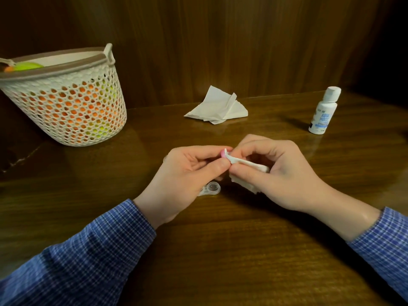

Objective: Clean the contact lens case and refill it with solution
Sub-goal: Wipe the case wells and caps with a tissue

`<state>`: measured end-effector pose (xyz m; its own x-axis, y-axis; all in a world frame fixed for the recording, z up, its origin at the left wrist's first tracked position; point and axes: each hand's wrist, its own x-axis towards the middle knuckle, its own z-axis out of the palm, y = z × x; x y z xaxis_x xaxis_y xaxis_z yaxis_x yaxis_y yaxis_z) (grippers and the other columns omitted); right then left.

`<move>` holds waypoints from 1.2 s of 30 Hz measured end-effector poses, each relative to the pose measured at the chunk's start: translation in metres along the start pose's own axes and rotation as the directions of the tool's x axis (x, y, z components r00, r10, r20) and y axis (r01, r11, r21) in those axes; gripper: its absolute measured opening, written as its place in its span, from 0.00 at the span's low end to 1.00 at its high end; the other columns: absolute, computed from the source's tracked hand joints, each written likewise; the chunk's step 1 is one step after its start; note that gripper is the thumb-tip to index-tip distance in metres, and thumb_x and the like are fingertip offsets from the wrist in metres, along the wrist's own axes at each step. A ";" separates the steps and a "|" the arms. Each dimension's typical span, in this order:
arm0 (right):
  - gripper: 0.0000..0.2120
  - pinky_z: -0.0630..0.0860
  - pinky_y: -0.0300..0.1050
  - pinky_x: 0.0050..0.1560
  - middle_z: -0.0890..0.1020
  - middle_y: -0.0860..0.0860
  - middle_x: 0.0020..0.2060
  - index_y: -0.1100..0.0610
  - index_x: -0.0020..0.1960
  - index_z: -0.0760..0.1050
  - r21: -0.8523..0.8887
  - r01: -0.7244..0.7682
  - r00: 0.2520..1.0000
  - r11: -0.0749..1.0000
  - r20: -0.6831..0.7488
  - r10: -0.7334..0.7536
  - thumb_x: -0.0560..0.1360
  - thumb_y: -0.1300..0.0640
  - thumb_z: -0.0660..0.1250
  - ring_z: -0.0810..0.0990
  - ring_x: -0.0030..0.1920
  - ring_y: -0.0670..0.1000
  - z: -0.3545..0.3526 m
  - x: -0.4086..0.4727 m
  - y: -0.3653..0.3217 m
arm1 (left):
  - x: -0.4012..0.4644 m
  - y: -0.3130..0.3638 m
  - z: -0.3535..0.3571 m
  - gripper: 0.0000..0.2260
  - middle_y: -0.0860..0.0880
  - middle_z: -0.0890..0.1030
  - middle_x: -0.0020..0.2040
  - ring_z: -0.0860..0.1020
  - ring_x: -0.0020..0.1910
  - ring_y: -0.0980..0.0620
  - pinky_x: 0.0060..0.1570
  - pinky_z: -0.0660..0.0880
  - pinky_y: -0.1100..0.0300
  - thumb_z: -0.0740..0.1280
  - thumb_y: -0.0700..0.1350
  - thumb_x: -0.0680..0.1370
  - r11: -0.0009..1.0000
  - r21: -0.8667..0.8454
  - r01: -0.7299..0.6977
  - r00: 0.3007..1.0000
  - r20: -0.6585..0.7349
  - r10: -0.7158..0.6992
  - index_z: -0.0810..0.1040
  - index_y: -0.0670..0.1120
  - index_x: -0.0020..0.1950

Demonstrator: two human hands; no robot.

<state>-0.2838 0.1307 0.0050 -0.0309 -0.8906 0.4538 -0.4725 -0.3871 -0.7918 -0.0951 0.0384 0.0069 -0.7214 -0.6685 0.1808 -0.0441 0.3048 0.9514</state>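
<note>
My left hand [185, 173] pinches a small pink cap [222, 153] of the lens case between thumb and fingertips; most of the cap is hidden. My right hand [271, 171] grips a white tissue [247, 166] and presses a twisted corner of it against the cap. The clear contact lens case [210, 188] lies on the wooden table just below my left hand, one open well showing. A white solution bottle [323, 111] with its cap on stands upright at the far right.
A crumpled white tissue [217, 107] lies at the back of the table [220, 239] against the wooden wall. At the far left a white perforated basket [72, 100] holds orange and green items.
</note>
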 end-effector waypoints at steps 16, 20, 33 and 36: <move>0.06 0.76 0.32 0.47 0.81 0.46 0.47 0.55 0.55 0.82 -0.294 0.189 0.980 0.937 -0.007 -0.200 0.79 0.57 0.69 0.80 0.49 0.46 0.005 -0.001 0.002 | -0.001 0.002 0.009 0.14 0.42 0.84 0.58 0.82 0.59 0.43 0.61 0.79 0.47 0.65 0.39 0.81 0.983 -0.160 0.095 0.995 0.001 -0.096 0.80 0.41 0.66; 0.07 0.78 0.35 0.46 0.80 0.46 0.48 0.55 0.55 0.82 -0.348 0.215 0.974 0.913 0.013 -0.224 0.79 0.56 0.68 0.79 0.49 0.46 0.004 -0.001 0.004 | -0.002 0.005 0.009 0.13 0.42 0.83 0.57 0.80 0.60 0.40 0.63 0.78 0.42 0.61 0.42 0.84 0.994 -0.049 0.098 0.994 0.055 -0.095 0.81 0.43 0.64; 0.07 0.76 0.33 0.46 0.80 0.48 0.46 0.55 0.55 0.81 -0.331 0.229 0.968 0.915 -0.023 -0.250 0.80 0.56 0.67 0.78 0.48 0.46 0.004 0.000 0.001 | -0.003 0.000 0.013 0.10 0.55 0.84 0.54 0.83 0.55 0.55 0.53 0.81 0.58 0.66 0.42 0.82 1.000 0.017 -0.022 1.000 0.005 0.022 0.78 0.51 0.62; 0.07 0.77 0.34 0.46 0.80 0.47 0.47 0.55 0.55 0.81 -0.332 0.233 0.968 0.914 -0.014 -0.252 0.79 0.56 0.68 0.79 0.48 0.46 0.004 0.000 0.002 | -0.004 0.001 0.013 0.11 0.53 0.84 0.54 0.82 0.55 0.55 0.52 0.80 0.59 0.64 0.42 0.83 1.000 0.020 -0.016 1.000 0.010 0.016 0.79 0.49 0.65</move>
<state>-0.2814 0.1288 0.0015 0.0766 -0.7610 0.6443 -0.7317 -0.4818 -0.4821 -0.1012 0.0495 0.0038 -0.7289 -0.6567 0.1934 -0.0461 0.3289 0.9432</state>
